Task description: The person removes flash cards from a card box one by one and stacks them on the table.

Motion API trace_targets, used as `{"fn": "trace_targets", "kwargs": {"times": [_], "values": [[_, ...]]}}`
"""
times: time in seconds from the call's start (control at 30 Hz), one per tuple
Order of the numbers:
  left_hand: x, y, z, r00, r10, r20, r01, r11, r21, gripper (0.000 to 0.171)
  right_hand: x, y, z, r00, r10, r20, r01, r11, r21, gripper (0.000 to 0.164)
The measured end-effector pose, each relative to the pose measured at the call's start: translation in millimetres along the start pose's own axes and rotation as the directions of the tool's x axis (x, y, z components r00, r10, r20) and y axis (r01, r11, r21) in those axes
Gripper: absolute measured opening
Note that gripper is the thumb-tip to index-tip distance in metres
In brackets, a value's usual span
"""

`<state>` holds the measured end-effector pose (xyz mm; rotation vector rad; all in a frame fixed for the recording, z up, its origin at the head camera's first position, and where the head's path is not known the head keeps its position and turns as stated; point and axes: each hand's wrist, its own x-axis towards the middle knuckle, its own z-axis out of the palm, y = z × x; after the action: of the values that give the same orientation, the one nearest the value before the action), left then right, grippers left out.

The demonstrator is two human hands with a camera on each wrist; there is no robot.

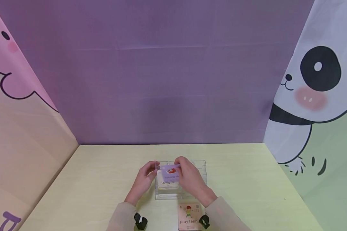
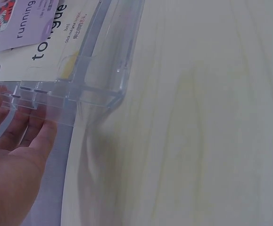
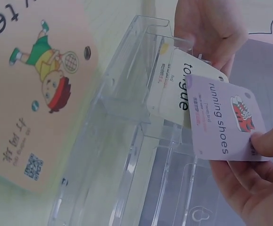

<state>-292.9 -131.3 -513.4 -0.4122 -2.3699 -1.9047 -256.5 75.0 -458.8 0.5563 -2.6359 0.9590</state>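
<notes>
My right hand point(image 1: 191, 179) pinches a purple "running shoes" flashcard point(image 3: 223, 120) between thumb and fingers, above a clear plastic case point(image 1: 200, 171). Partly covered by it, a cream "tongue" card point(image 3: 167, 92) stands tilted in the compartment at the case's left end. At that end my left hand point(image 1: 143, 180) grips the case's edge, thumb on one side and fingers on the other. The left wrist view shows these fingers point(image 2: 35, 127) through the clear wall. An orange "play tennis" card point(image 1: 188, 213) lies in front of the case, its right edge partly hidden by a black wrist device.
The case stands on a pale wood-grain table point(image 1: 104, 170). A purple backdrop point(image 1: 167, 80) rises behind it. Printed cloth walls flank the table, with a panda figure point(image 1: 318, 73) on the right one.
</notes>
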Motion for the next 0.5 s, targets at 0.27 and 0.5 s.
{"fn": "trace_targets", "kwargs": {"times": [0.27,0.5], "values": [[-1.3,0.8,0.1,1.0,0.01,-0.002,-0.01,1.0,0.006,0.033,-3.7,5.2,-1.0,0.998,-0.038,-0.043,0.041,0.996,0.082,0.018],[-1.0,1.3,0.6,1.0,-0.003,-0.003,0.003,1.0,-0.002,0.032,-5.8,8.3,-3.9,0.999,0.018,-0.046,-0.01,0.987,0.158,0.017]]}}
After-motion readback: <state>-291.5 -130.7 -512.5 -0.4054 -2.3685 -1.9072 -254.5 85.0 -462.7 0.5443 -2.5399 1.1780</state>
